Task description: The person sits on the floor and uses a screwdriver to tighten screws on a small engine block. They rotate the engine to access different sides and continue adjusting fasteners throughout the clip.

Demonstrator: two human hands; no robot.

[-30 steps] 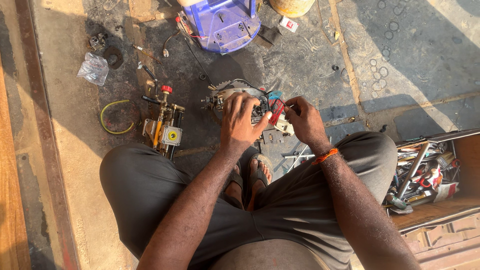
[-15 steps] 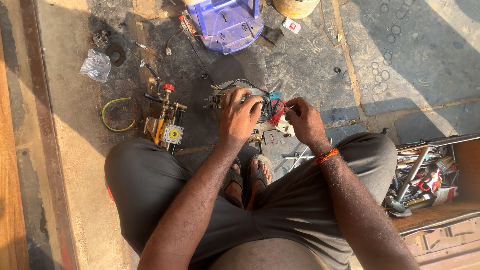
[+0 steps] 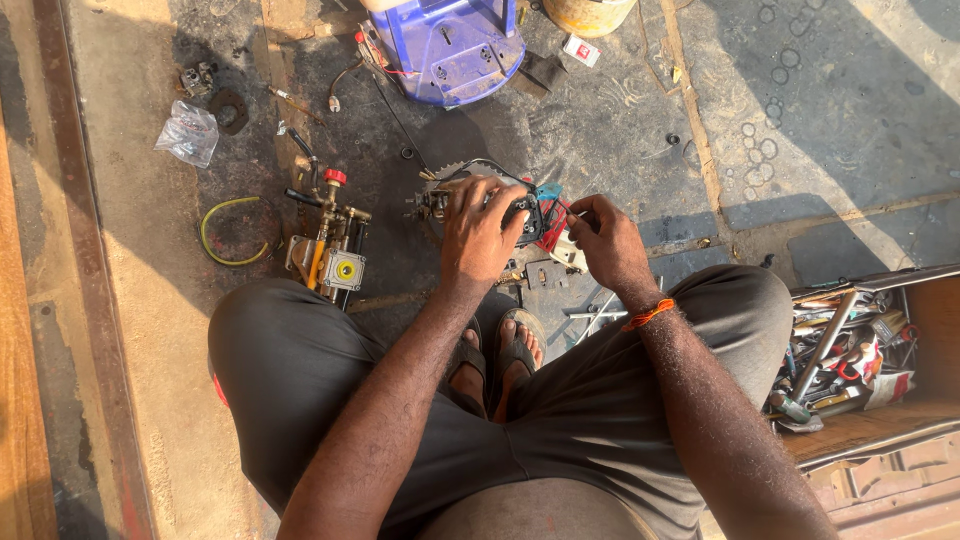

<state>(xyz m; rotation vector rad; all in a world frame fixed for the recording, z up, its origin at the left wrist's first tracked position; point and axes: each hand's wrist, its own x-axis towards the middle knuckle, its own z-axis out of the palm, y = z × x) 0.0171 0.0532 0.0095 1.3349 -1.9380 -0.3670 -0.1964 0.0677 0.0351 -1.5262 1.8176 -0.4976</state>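
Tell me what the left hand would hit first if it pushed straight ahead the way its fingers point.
The left hand already grips the small dark engine block with wires. Beyond that, bare oily concrete floor, then probably the blue plastic machine housing; depth is unclear.

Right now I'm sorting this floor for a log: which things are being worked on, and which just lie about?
In hand:
left hand on the small engine part
right hand pinching a thin tool

Lying about:
brass pump
yellow hose loop
plastic bag
blue casing
open toolbox
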